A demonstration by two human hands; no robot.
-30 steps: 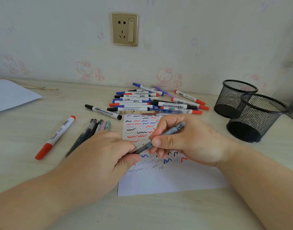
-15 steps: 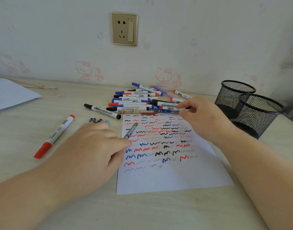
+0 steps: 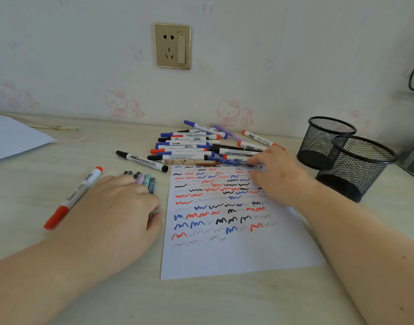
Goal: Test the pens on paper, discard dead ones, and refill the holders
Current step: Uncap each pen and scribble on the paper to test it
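Note:
A white test sheet (image 3: 224, 256) covered in red, blue and black scribbles lies in the middle of the desk. Behind it sits a pile of whiteboard markers (image 3: 187, 146). My right hand (image 3: 276, 177) pinches the right end of a clear blue pen (image 3: 227, 161) at the pile's front edge, above the top of the sheet. My left hand (image 3: 121, 207) lies curled over a row of thin pens (image 3: 142, 178) left of the sheet, and a grey pen (image 3: 152, 187) sticks out from under its fingers. Two black mesh holders (image 3: 327, 141) (image 3: 363, 165) stand at the right.
A red-capped marker (image 3: 72, 198) lies left of my left hand, and a black marker (image 3: 140, 160) lies behind the thin pens. Another white sheet (image 3: 11, 137) rests at the far left. A wall socket (image 3: 172, 45) is on the wall behind the desk.
My left hand carried the grey pen left off the sheet to the row of thin pens. My right hand reached the pile and now pulls the blue pen toward the sheet.

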